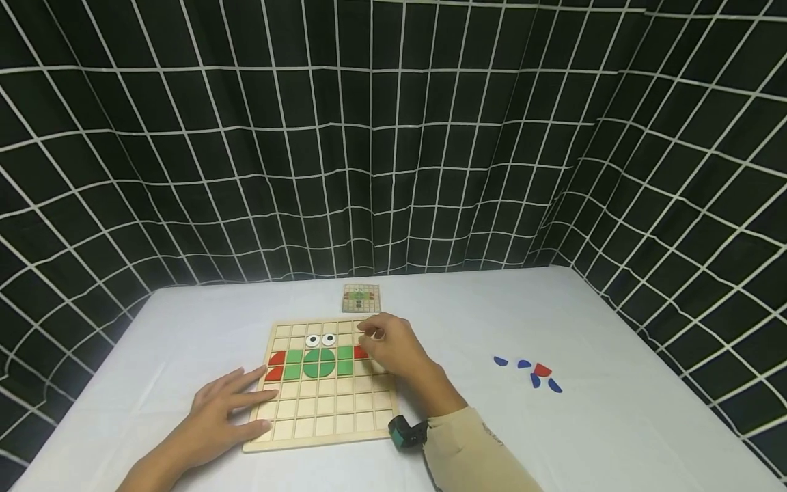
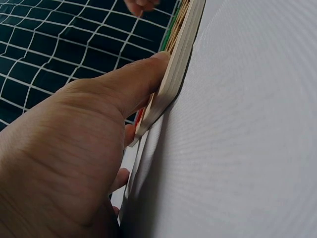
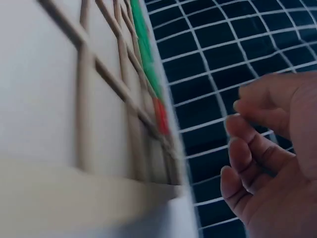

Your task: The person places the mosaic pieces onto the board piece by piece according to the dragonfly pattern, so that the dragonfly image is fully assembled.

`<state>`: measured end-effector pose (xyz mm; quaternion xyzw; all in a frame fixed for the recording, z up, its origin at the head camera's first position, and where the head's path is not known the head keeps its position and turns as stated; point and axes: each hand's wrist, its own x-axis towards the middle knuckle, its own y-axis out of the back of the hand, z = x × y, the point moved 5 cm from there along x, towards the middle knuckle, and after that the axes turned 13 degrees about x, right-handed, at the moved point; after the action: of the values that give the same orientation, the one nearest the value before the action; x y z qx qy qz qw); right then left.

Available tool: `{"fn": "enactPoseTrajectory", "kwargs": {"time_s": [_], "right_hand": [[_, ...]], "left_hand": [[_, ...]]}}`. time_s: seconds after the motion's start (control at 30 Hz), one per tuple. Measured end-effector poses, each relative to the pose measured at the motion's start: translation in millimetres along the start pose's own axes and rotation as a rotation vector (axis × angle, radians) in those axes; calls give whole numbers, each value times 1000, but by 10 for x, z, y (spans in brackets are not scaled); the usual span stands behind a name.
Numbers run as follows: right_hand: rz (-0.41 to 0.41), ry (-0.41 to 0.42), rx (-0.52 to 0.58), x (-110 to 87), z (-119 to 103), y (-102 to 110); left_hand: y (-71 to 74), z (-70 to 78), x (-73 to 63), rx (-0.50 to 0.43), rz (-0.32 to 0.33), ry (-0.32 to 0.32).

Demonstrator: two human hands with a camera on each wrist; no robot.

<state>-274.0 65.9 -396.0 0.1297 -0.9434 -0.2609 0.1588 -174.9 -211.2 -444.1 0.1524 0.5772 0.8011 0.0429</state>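
Observation:
A wooden grid board lies on the table, bearing green squares, a green circle made of pieces, two eye discs and red pieces at both ends. My left hand rests spread on the board's left edge; its thumb presses the rim in the left wrist view. Over the board's right side hovers my right hand, beside a red piece. In the right wrist view its fingers are loosely bent, apart from the board, with nothing seen between them.
Just behind the board lies a small pattern card with a similar figure. To the right on the white table are several blue pieces and one red piece. A black gridded curtain surrounds the table.

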Motion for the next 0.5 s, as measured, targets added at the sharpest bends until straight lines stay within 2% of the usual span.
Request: {"fn": "enactPoseTrajectory", "kwargs": {"time_s": [0.23, 0.5], "right_hand": [[89, 182, 47, -105, -398, 404], [128, 271, -26, -335, -658, 781]], "left_hand": [[26, 23, 4, 2, 7, -11], [9, 25, 6, 1, -7, 9]]}}
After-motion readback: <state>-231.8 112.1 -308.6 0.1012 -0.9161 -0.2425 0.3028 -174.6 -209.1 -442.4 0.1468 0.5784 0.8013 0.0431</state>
